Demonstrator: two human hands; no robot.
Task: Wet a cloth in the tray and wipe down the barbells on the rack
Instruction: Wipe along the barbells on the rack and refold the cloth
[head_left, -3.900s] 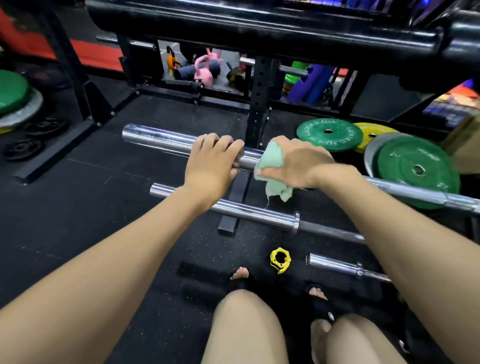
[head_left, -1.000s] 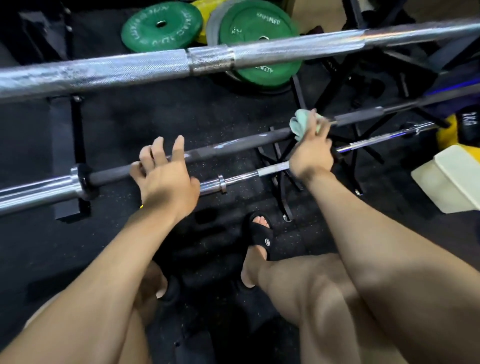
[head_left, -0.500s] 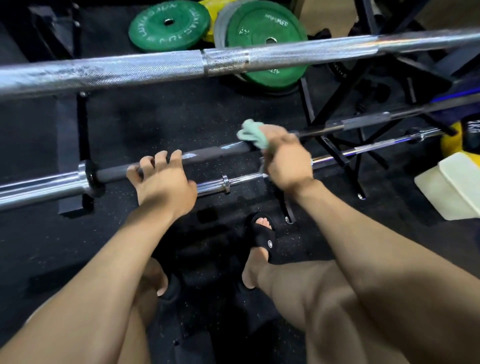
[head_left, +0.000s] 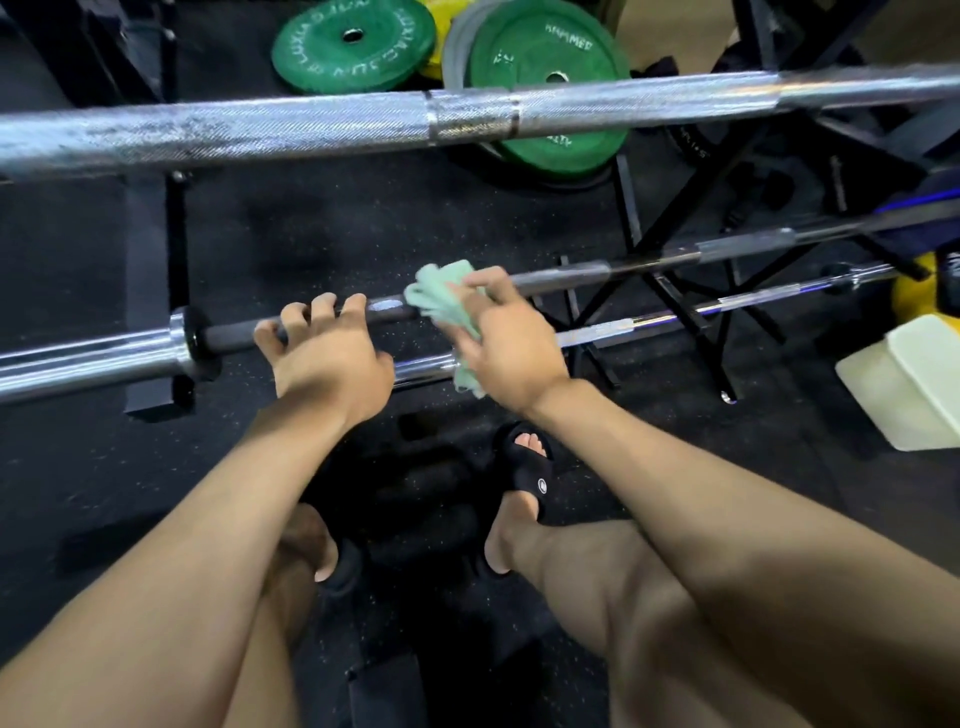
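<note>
Three barbells lie across the rack. The thick chrome top barbell (head_left: 311, 130) spans the view. Below it runs the middle barbell (head_left: 566, 278) with a dark shaft and chrome sleeve at the left. My left hand (head_left: 324, 358) curls its fingers over that dark shaft. Just right of it my right hand (head_left: 506, 345) holds a pale green cloth (head_left: 441, 299) wrapped against the same shaft. A thinner chrome bottom barbell (head_left: 675, 317) passes beneath both hands. The tray (head_left: 904, 387), a pale box, sits on the floor at the right.
Green weight plates (head_left: 353, 47) (head_left: 545, 57) lie on the black rubber floor behind the rack. Black rack legs (head_left: 649, 260) cross at centre right, a black upright (head_left: 150, 291) stands left. A yellow object (head_left: 919, 291) is at the right edge. My sandalled feet (head_left: 524, 478) are below.
My right hand has slid the cloth leftward along the dark shaft, from far right to close beside my left hand. The left hand has kept its hold on the shaft.
</note>
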